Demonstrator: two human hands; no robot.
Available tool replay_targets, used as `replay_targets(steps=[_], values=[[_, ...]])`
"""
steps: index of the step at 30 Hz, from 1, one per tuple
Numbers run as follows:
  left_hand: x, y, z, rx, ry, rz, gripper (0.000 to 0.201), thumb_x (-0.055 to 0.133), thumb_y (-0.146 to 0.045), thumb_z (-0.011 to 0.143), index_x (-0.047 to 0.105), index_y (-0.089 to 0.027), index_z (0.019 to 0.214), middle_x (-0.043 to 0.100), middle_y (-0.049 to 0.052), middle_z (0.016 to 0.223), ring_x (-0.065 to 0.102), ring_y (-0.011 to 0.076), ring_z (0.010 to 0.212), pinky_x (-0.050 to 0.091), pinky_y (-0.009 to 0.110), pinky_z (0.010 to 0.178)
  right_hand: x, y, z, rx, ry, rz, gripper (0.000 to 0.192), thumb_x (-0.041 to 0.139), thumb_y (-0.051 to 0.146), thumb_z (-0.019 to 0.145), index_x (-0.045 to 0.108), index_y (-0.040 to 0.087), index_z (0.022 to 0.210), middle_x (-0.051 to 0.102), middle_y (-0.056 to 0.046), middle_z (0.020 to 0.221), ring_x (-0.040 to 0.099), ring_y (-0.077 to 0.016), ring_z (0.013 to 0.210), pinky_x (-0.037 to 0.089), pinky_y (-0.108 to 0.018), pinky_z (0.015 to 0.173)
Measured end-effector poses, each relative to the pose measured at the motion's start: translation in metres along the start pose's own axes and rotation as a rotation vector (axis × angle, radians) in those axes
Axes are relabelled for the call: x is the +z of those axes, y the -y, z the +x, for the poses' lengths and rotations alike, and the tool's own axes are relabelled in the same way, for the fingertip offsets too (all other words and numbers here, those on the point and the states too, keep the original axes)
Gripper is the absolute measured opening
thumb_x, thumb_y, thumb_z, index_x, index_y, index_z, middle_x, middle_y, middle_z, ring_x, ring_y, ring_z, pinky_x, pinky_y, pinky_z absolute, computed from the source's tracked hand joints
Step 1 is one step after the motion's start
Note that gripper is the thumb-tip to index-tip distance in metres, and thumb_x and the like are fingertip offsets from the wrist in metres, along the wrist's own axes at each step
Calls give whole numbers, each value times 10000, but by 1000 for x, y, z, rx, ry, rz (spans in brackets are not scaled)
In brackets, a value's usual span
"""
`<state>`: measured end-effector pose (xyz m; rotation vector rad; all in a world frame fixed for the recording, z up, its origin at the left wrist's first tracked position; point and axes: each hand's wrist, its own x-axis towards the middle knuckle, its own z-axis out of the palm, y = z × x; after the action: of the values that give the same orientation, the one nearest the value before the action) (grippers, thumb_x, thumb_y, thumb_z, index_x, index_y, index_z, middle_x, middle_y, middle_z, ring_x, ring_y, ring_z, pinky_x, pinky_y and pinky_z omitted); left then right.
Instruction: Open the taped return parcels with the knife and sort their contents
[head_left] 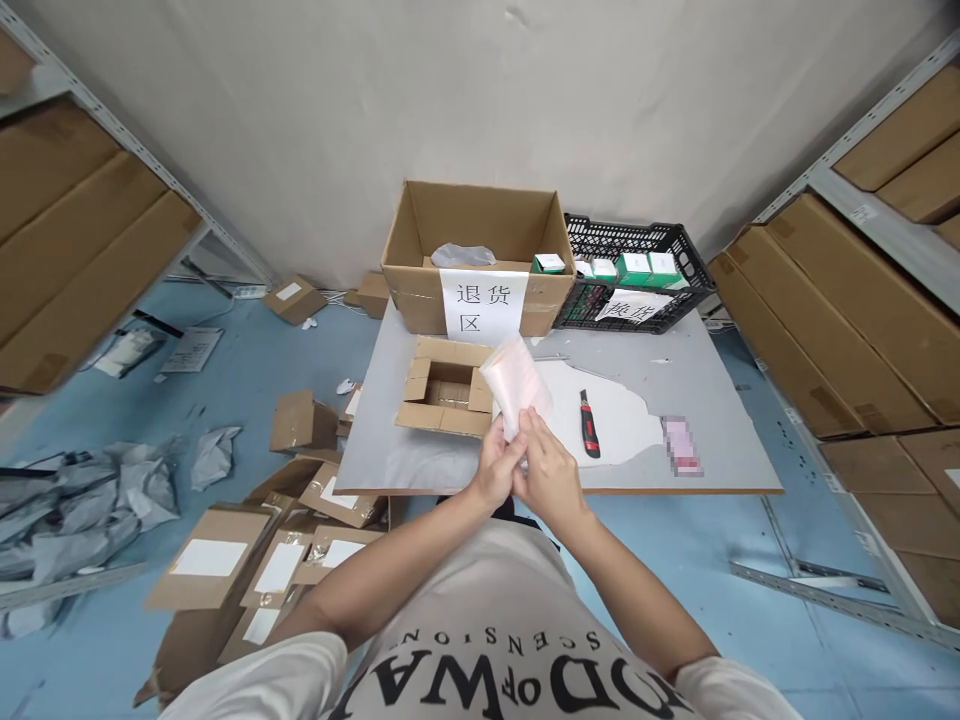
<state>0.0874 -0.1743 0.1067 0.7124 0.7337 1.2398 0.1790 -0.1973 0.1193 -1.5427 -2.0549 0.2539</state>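
Both hands, my left hand and right hand, are closed on the lower end of a pale pouch, held up above the worktop. The film looks slick, so it could slip onto the knife.

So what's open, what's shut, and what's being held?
Pale pink padded pouch: held up in both hands, tilted.
Left hand: grip closed on pouch's lower end.
Right hand: grip closed on pouch's lower end.
Small brown cardboard box: flaps open, on grey table.
Large brown cardboard box: open top.
Red-and-black utility knife: lying flat, untouched.
Black plastic crate: holding green-and-white boxes.
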Motion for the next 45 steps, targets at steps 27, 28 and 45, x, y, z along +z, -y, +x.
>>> replay_targets(steps=[27, 28, 45], values=[[-42, 3, 72, -360, 230, 96, 538, 772, -366, 677, 603, -101, 1114, 665, 155, 1103, 627, 274, 1009, 452, 389, 904, -15, -114, 37, 660, 303, 1328, 454, 750, 420, 668, 624, 213, 1052, 716, -59, 983, 680, -216, 802, 545, -349, 672], [-39, 4, 76, -367, 239, 99, 538, 772, -363, 679, 604, -99, 1116, 665, 157, 1103, 628, 276, 1010, 448, 394, 913, -14, -119, 39, 666, 296, 1327, 472, 754, 411, 662, 613, 221, 1071, 720, -52, 961, 682, -211, 774, 546, -342, 651], [-71, 20, 70, -395, -106, 69, 544, 747, -361, 719, 554, -184, 1196, 513, 161, 1341, 453, 276, 1270, 284, 425, 1102, -115, -347, 174, 664, -206, 1184, 267, 723, 150, 621, 672, 188, 880, 730, -23, 800, 657, -145, 609, 572, -264, 548]])
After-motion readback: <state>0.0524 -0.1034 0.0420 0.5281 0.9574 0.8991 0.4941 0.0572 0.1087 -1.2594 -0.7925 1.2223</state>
